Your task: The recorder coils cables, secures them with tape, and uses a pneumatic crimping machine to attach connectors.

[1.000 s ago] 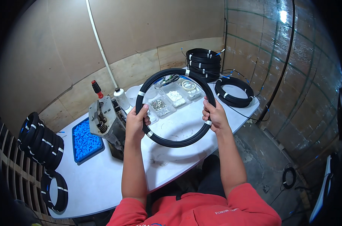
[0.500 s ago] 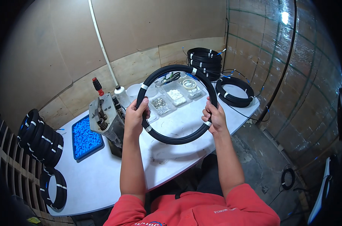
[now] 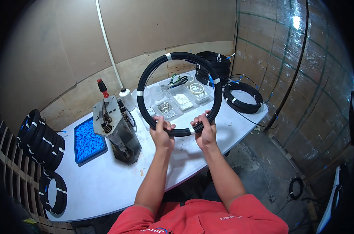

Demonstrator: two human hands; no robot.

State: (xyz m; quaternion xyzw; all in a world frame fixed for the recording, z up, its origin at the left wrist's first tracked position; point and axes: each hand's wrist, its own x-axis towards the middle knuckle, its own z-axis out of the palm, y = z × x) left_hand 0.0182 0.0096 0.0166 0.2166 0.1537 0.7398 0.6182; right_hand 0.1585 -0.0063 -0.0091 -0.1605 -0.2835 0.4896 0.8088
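A large coil of black cable, bound at intervals with white tape, is held up over the white table. My left hand grips its lower left part, thumb on top and fingers curled round. My right hand is closed on the lower right part, beside a white tape band. A blue-tipped connector shows at the coil's upper right. Through the ring I see clear trays with small metal parts and white pieces.
A metal hand press with a red-black handle stands left of the coil, beside a blue tray of blue pieces. Stacked black coils sit at the left; others lie at the far right. A white bottle stands behind the press.
The coil has risen and turned in my hands, bringing a blue connector into sight at the upper right. Both hands have shifted from its sides to its lower edge, closer together.
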